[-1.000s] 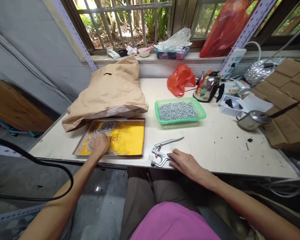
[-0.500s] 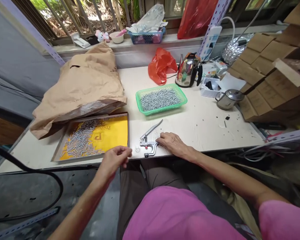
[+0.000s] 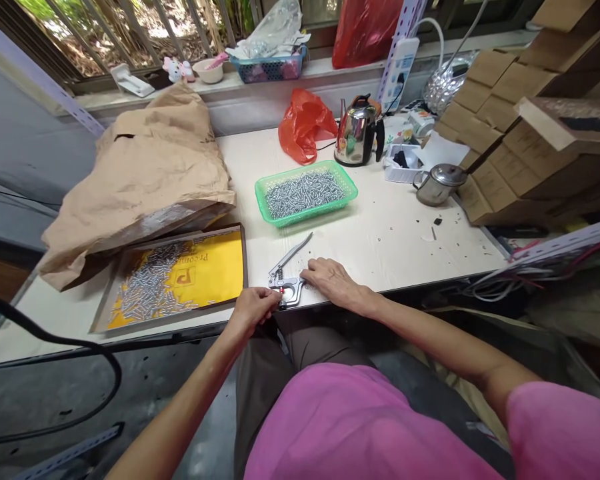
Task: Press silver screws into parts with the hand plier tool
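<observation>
Metal hand pliers [image 3: 296,287], like snap-fastener pliers, lie at the table's front edge, with a spring, a red part in the jaw and one handle raised. My right hand [image 3: 333,283] has its fingers curled round the pliers' near end, the fingertips partly hidden. At the jaw, my left hand [image 3: 255,307] is closed in a pinch; whatever is between the fingertips is too small to make out. Left of it, a shallow tray [image 3: 245,257] with a yellow bottom holds a heap of small metal pins. Behind the pliers, a green basket [image 3: 350,195] is full of similar small metal pieces.
A large brown paper bag [image 3: 145,160] overhangs the tray's back. Beyond the basket are a red plastic bag [image 3: 305,127] and a kettle [image 3: 355,137]. To the right stand a lidded metal cup [image 3: 437,187] and stacked cardboard boxes [image 3: 520,147]. Tiny scraps dot the tabletop.
My left hand has moved right, from beside the tray to the pliers' jaw. My right hand stays at the pliers. The whole view has shifted slightly.
</observation>
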`<state>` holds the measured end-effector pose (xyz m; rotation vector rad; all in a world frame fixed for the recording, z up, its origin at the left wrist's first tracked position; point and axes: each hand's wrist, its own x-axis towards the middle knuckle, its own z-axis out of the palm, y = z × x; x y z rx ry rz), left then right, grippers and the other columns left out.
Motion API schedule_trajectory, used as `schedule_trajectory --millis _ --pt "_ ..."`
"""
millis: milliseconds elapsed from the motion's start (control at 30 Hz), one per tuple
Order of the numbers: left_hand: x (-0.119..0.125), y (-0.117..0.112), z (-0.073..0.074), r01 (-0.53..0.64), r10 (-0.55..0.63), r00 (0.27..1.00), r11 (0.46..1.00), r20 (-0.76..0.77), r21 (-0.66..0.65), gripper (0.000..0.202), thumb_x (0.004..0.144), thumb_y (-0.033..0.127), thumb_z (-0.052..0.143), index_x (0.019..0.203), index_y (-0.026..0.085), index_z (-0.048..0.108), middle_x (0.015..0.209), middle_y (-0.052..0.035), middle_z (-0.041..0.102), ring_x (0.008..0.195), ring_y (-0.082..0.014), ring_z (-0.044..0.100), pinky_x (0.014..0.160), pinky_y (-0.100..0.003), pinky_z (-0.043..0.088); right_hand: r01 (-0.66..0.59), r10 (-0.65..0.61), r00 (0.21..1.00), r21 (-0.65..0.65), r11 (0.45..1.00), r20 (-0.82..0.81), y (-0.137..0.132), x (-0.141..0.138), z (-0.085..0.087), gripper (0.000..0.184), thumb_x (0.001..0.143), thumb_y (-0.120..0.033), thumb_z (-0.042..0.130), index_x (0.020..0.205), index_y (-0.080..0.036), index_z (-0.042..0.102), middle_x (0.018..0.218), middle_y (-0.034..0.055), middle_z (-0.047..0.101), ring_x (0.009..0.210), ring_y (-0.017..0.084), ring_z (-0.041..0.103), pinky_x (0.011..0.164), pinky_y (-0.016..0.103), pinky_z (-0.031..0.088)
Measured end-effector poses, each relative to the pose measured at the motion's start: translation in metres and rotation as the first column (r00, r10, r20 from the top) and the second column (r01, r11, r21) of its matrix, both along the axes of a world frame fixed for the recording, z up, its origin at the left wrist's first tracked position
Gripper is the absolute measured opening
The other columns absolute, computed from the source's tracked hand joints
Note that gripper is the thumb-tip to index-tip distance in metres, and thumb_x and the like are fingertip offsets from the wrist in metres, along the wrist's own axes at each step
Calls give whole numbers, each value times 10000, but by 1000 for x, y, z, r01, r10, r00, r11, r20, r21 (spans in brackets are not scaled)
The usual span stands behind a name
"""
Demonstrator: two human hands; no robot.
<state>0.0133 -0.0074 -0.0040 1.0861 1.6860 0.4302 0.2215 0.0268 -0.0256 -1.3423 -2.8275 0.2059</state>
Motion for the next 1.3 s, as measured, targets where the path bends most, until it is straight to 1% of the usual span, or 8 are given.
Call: schedule_trajectory --millis 433,600,667,867,1000,1133,1200,1300 --pt "-5 20 5 153 -147 988 960 42 -234 375 555 456 761 536 141 558 439 38 506 370 -47 408 377 -182 237 -18 14 999 -79 997 -51 5 3 18 191 931 -284 504 1043 -188 625 1076 103 574 985 218 514 796 321 397" --pt "-7 22 3 167 -156 986 956 64 -240 373 556 462 755 553 134 578 439 31 526 346 -39 390 371 -174 252 -102 98 993 -54 993 -62 42 9 22 854 663 -540 760 1350 -145 439 1442 194 346 1300 360 310 1000 471 331" --pt "-7 21 3 150 -140 988 957 60 -250 359 562 452 752 561 135 582 431 34 526 339 -38 389 370 -170 251 -133 132 991 -77 988 -17 57 8 21 965 627 -581 759 1388 -122 385 1441 207 350 1329 383 267 1033 515 286" --pt "-5 19 1 141 -128 989 961 71 -239 367 572 455 750 530 144 561 396 37 500 331 -46 388 365 -173 248 -181 184 983 -111 977 19 69 4 26 904 625 -620 731 1298 -81 459 1228 185 512 1107 326 456 942 471 362" --pt "-5 16 3 147 -137 989 962 61 -228 389 576 483 750 525 151 552 414 30 506 339 -55 378 379 -192 247 -151 159 985 -121 981 63 60 3 30 680 686 -600 704 1129 -98 582 1139 160 542 1074 311 458 891 432 375" --pt "3 5 13 215 -219 944 976 -246 -44 370 736 484 632 552 166 587 439 4 512 408 -117 469 460 -238 330 -121 129 989 -115 986 65 51 3 30 507 737 -523 710 1023 -112 631 1079 140 571 1049 286 481 849 387 382" --pt "11 2 18 333 -207 840 926 -502 176 289 796 429 594 691 170 668 600 -48 622 598 -186 595 576 -275 412 -111 117 991 -98 989 61 47 3 30 468 741 -489 726 1004 -112 639 1063 134 582 1041 277 491 840 374 382" --pt "24 7 15 600 -222 678 719 -701 352 286 805 338 624 1039 180 671 1073 -118 669 1042 -273 581 839 -336 449 -104 110 992 -90 991 67 44 3 33 455 752 -472 725 1017 -113 637 1072 134 583 1043 274 498 826 363 395"
